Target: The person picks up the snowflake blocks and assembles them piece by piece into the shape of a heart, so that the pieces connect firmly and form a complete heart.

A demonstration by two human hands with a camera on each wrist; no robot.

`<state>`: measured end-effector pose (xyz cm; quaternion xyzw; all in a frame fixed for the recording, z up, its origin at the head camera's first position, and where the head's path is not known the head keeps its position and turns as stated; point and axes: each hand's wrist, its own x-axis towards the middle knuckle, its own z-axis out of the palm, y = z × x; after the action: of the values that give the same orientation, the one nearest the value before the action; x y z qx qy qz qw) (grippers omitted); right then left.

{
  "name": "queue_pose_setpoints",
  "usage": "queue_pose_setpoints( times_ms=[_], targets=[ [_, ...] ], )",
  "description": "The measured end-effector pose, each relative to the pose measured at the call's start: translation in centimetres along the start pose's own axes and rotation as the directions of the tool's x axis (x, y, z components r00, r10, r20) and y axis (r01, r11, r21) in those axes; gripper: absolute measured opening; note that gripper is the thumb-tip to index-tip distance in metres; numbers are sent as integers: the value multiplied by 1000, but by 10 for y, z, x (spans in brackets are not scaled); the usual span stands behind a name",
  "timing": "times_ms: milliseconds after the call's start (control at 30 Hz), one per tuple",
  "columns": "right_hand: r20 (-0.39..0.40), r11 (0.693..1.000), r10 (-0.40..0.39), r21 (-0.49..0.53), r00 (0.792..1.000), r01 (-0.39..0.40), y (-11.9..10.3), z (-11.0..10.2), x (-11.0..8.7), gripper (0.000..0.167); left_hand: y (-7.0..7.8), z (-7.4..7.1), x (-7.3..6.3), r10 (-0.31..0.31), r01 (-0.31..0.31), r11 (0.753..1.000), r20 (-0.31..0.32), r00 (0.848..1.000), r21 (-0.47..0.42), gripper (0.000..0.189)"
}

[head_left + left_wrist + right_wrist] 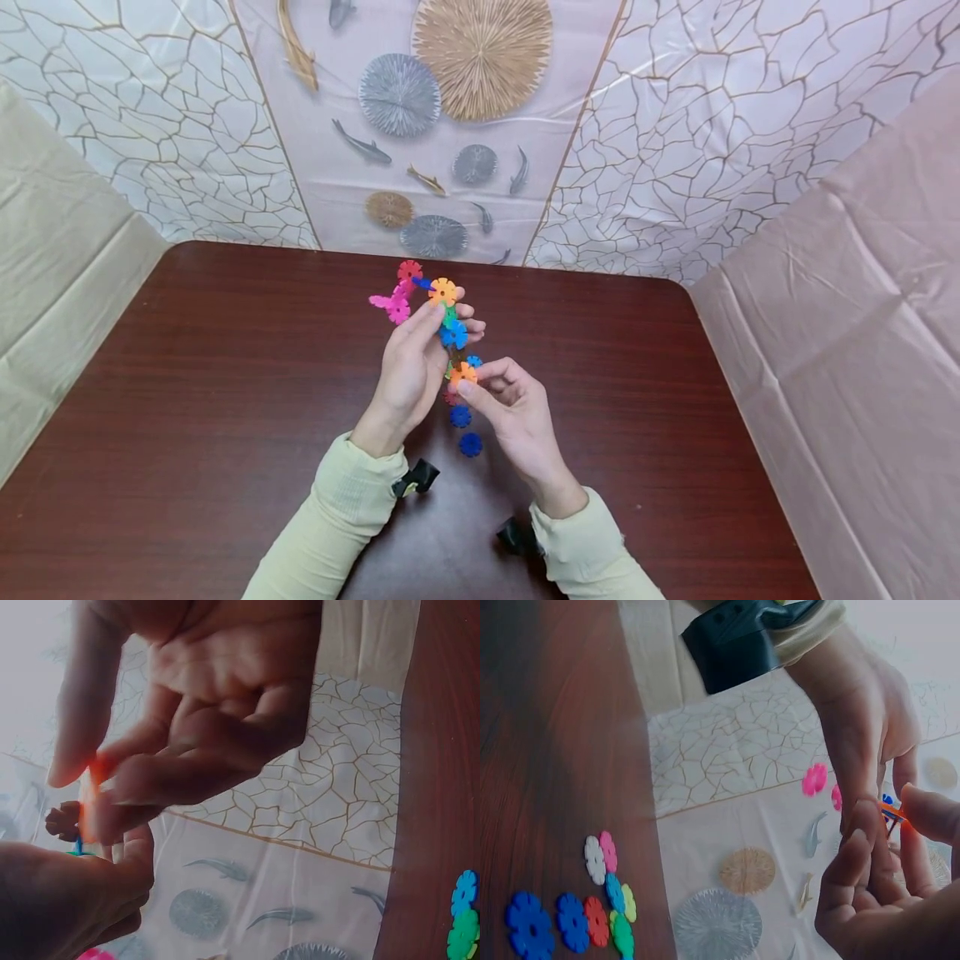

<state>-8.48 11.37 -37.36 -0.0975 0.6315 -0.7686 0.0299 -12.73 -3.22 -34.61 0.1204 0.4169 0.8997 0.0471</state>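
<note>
A chain of joined flower-shaped plastic discs (pixel 453 335) in pink, red, blue, orange, green and light blue runs across my left hand (pixel 411 367). The left thumb pinches it by an upper orange disc (pixel 442 292). Below, my right hand (pixel 525 417) pinches another orange disc (pixel 463 375) between thumb and forefinger. A brown disc (pixel 64 821) sits right against that orange disc in the left wrist view, near the chain's lower end. Whether these two are joined, I cannot tell. The right fingers partly cover the orange disc in the right wrist view.
Loose discs lie on the dark wooden table (pixel 225 400) under the hands: dark blue ones (pixel 470 445), a red one (pixel 596 921), a white one (pixel 595 860) and several others. Patterned cloth (pixel 480 192) hangs behind the table, with plain cloth at both sides.
</note>
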Motion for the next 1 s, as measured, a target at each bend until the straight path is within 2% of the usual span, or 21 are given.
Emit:
queue_pose_setpoints(
  times_ms=[200, 300, 400, 533, 700, 833, 1000],
  targets=[
    [-30, 982, -148, -122, 989, 143, 5, 1, 1, 18, 4, -6, 1, 31, -28, 998, 51, 998, -62, 35],
    [-49, 966, -193, -185, 980, 181, 6, 3, 1, 23, 6, -7, 1, 35, -28, 994, 64, 997, -108, 35],
    [-92, 956, -191, -244, 977, 163, 5, 6, 0, 32, 7, -8, 2, 23, -12, 987, 67, 997, -157, 38],
    [-121, 956, -167, -264, 979, 130, 3, 12, 0, 44, 8, -8, 2, -2, 15, 977, 63, 998, -211, 41],
    [-106, 961, -171, -237, 980, 142, 1, 18, 0, 42, 8, -9, 2, -24, 41, 966, 67, 997, -254, 41],
    [-124, 963, -181, -225, 976, 150, 1, 22, 1, 42, 7, -10, 2, -34, 53, 952, 66, 997, -302, 48],
    [-114, 945, -217, -272, 969, 180, 0, 24, 1, 41, 9, -9, 2, -51, 50, 958, 6, 999, -281, 54]
  ],
)
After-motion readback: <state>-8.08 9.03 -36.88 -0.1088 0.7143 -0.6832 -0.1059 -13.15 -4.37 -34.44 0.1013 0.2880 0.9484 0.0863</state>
